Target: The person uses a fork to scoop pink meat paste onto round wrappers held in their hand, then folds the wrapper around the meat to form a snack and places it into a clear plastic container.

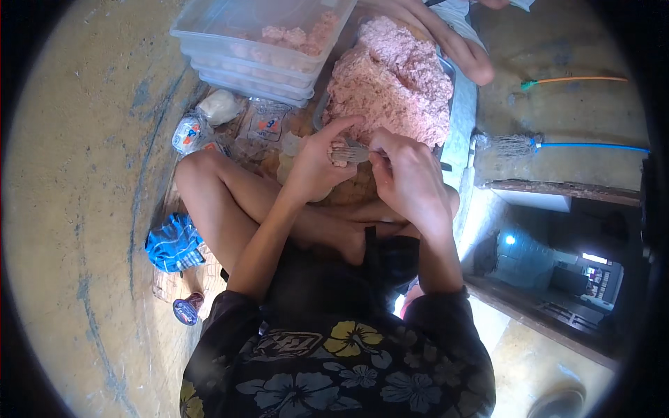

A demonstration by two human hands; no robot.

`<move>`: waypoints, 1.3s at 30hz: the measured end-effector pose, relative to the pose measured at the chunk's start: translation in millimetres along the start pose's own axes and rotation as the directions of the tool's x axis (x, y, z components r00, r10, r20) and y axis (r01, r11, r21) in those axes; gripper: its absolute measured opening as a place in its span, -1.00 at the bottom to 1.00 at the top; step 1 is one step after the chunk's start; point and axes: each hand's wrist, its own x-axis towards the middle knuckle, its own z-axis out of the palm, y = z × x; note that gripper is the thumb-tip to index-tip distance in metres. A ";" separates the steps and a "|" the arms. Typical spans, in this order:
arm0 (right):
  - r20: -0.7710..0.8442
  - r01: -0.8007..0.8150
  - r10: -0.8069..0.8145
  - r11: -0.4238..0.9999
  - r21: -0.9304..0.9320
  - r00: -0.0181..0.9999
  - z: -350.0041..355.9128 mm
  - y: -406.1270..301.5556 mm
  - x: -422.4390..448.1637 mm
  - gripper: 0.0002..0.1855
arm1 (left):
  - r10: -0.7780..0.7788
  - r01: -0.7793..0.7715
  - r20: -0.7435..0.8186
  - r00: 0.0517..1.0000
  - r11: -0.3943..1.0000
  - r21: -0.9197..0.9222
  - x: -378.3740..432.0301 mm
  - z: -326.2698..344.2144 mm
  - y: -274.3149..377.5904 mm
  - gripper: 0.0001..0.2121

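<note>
My left hand [316, 164] cups a small portion of pink minced filling [338, 151] between thumb and fingers; whether a wrapper lies under it is hidden. In my right hand [410, 175] is a metal fork [351, 153], its tines resting on that portion. Just beyond both hands a large mound of pink minced mixture [389, 86] fills a metal tray [320, 112]. Pale round wrappers [286, 162] lie partly hidden behind my left hand, near my crossed legs.
Stacked translucent plastic boxes [251, 68] with pink pieces stand at the upper left. Plastic packets [191, 135] and a white bundle [220, 107] lie below them. A blue cloth [174, 243] and a cup [187, 308] are at left. Another person's arm [460, 44] reaches beside the tray.
</note>
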 end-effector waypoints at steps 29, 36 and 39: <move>-0.048 -0.110 0.124 0.969 0.223 0.991 -19.2 -6.0 -32.7 -0.90 | -0.051 0.155 0.260 0.964 0.905 -0.396 -3.9 -1.6 19.8 -0.29; 0.044 -0.057 0.057 0.998 0.006 0.997 -14.8 -6.5 -18.7 -0.94 | -0.117 0.121 0.072 0.990 0.991 -0.049 -12.6 -0.7 29.5 -0.24; -0.059 -0.283 0.294 0.948 0.143 0.954 -29.0 -9.4 -28.3 -0.96 | -0.158 0.267 0.293 0.943 0.885 -0.382 -15.5 -12.2 34.8 -0.22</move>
